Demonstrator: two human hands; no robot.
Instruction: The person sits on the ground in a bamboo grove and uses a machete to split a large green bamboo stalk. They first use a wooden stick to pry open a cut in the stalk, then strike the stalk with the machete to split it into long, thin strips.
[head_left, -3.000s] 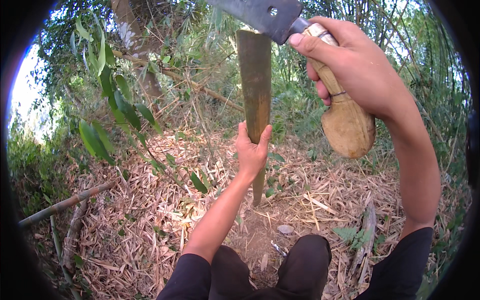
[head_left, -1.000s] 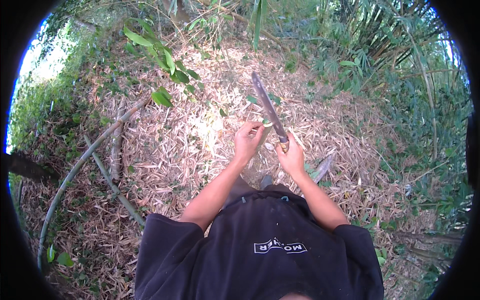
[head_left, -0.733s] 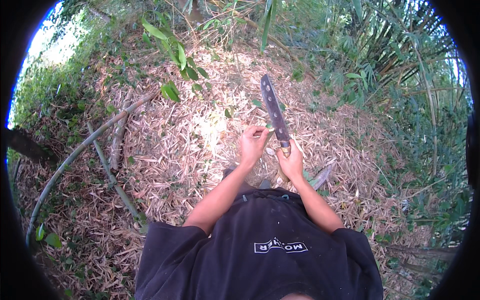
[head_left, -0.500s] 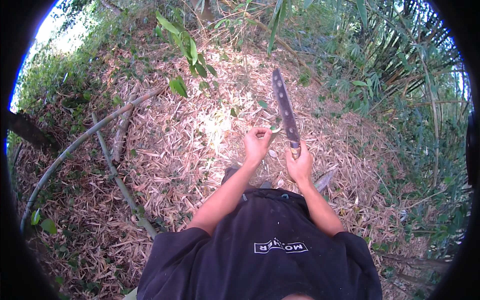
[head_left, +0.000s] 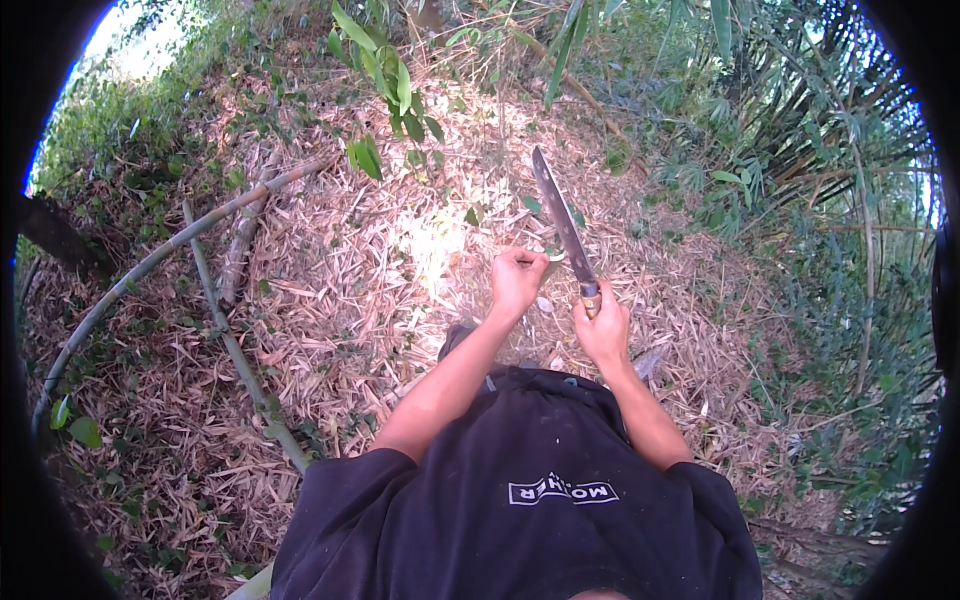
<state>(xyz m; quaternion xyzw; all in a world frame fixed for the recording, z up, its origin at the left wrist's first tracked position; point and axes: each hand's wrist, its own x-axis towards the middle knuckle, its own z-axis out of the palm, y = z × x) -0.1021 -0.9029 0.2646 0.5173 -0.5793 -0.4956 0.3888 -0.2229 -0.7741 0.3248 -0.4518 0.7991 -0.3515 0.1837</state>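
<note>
A machete [head_left: 562,215] with a long dark blade points up and away, its tip leaning slightly left. My right hand [head_left: 603,325] is wrapped round its short handle. To the left, my left hand [head_left: 517,282] is closed in a pinch on a small pale green strip [head_left: 556,257]. The strip sticks out to the right from the fingertips and ends close to the blade; whether the two touch I cannot tell. The part of the strip inside my fingers is hidden.
Dry leaves [head_left: 380,290] cover the ground. On the left lie a long curved green pole [head_left: 150,278] and a straighter one [head_left: 240,355], beside a short log [head_left: 243,245]. A leafy sprig [head_left: 385,75] hangs in front. Dense bamboo [head_left: 800,150] stands at the right.
The machete's blade has turned more edge-on and its tip has swung a little left. My left hand keeps its pinch on the strip, almost in the same place.
</note>
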